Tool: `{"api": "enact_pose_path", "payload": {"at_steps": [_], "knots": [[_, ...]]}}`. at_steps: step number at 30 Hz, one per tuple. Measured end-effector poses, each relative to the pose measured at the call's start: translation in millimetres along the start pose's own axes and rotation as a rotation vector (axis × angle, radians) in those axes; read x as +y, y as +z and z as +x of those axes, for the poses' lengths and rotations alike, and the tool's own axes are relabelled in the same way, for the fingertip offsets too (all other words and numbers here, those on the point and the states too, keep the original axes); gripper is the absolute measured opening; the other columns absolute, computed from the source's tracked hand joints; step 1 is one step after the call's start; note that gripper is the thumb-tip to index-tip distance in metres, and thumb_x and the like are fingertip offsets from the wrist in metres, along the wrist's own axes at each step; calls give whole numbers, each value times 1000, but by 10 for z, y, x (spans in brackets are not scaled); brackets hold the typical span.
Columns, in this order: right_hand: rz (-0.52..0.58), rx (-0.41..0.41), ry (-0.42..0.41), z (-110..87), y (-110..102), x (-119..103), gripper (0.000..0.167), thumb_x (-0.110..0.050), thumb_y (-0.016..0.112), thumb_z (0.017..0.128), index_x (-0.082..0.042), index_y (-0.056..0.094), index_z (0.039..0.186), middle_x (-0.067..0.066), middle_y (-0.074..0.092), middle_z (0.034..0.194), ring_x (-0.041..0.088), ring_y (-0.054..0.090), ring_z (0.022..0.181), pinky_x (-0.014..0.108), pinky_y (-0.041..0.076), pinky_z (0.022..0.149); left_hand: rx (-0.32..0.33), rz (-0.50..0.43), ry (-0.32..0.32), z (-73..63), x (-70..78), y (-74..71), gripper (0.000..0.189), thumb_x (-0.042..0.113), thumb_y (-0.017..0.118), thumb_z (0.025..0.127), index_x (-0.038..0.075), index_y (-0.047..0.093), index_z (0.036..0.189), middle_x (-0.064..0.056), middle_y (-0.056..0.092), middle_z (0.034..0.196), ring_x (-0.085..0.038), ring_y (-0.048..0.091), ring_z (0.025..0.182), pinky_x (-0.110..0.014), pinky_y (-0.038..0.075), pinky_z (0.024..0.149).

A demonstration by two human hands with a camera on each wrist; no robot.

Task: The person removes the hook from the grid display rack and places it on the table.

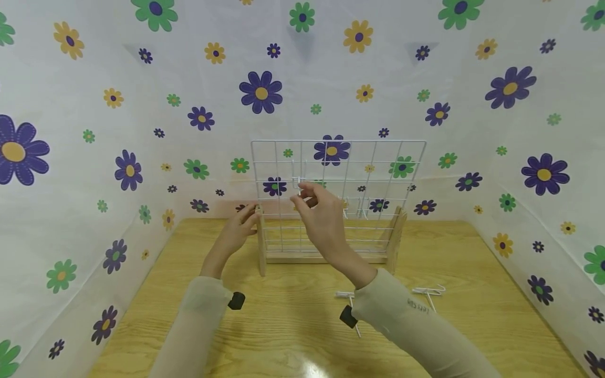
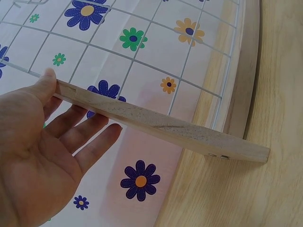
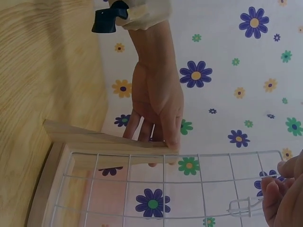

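A white wire grid panel [image 1: 359,180] stands upright in a wooden stand [image 1: 326,257]. My left hand [image 1: 236,228] holds the top of the stand's left upright [image 2: 161,123], the thumb on one side and the fingers on the other. At the grid's upper left, my right hand [image 1: 323,215] pinches the front end of a white wire hook [image 3: 240,207] with thumb and fingers. That hook lies against the grid wires; whether it is seated on them I cannot tell. Further right, more white hooks [image 1: 364,207] hang on the grid, partly hidden behind my right hand.
On the wooden table [image 1: 283,325] two loose white hooks lie near my right sleeve: one hook [image 1: 345,295] partly beside the black wrist strap piece [image 1: 348,316], another hook [image 1: 429,291] further right. Flower-printed sheeting [image 1: 227,79] encloses the back and sides.
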State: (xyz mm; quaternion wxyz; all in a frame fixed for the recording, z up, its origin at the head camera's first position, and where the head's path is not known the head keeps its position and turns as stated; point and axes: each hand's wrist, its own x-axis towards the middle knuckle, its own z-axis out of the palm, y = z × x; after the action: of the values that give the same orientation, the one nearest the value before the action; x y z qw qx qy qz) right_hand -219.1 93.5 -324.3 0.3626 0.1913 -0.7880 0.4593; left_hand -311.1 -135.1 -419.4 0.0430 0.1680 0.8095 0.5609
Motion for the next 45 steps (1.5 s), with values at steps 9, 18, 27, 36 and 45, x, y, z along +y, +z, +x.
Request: {"api": "enact_pose_path", "payload": {"at_steps": [9,18,27,36,45], "knots": [[-2,3,0,44,25,30,15,-4,75,95,4,74,108,13,76,91,19,70,68,20,54,55,3,-5,1,6,16,-2,60,34,46,112,8,29,163,-23,36,162,-42,46,141,-49,52,108],[8,57,-40,41,28,90,13,-2,72,96,6,75,106,14,77,91,20,70,67,18,49,50,-6,-27,15,6,-4,-6,60,31,45,113,6,27,163,-25,34,162,-44,44,141,-52,49,110],[29,135,-49,57,-32,136,12,1,71,97,9,76,104,15,75,82,21,68,63,13,38,44,0,-10,7,4,-3,-12,60,34,46,112,8,30,163,-24,36,161,-43,46,141,-49,52,108],[73,176,-38,92,-105,177,13,-1,70,98,9,75,104,17,76,83,23,68,61,10,42,49,5,2,8,6,23,-2,58,35,46,112,11,31,163,-21,38,161,-41,46,141,-48,54,106],[131,189,-49,52,-209,126,13,-3,71,98,7,76,105,15,76,82,20,65,58,13,33,41,0,1,5,-2,-3,-10,59,36,45,112,10,30,163,-21,37,162,-41,45,142,-49,53,107]]}}
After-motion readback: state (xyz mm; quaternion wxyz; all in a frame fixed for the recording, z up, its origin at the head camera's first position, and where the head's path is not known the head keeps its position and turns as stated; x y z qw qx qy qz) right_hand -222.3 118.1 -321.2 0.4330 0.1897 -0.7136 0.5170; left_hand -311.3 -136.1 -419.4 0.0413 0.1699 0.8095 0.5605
